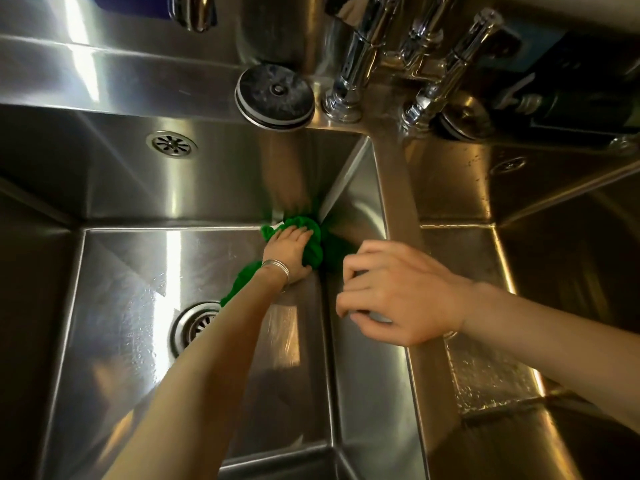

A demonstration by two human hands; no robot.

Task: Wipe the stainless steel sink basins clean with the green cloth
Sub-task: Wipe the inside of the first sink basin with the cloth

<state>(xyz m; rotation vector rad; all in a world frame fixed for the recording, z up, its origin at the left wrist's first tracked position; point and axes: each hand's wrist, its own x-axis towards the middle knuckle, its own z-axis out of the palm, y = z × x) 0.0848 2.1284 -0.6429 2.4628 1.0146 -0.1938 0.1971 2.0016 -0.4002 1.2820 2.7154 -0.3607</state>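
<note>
Left hand (291, 251) presses green cloth (311, 242) flat into left basin's (114, 306) far right corner; right hand (394, 292) curled on divider (433, 375), grip unclear. Next: floor, then right basin (571, 258).

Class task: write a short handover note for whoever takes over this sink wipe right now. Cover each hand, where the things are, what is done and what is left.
Left hand: presses the green cloth into the far right corner of the left basin.
Right hand: fingers curled, above the divider; whether it holds anything is unclear.
Done: cannot say; droplets remain on the left basin floor.
Left: finish this basin, then the right basin, still wet.
</note>
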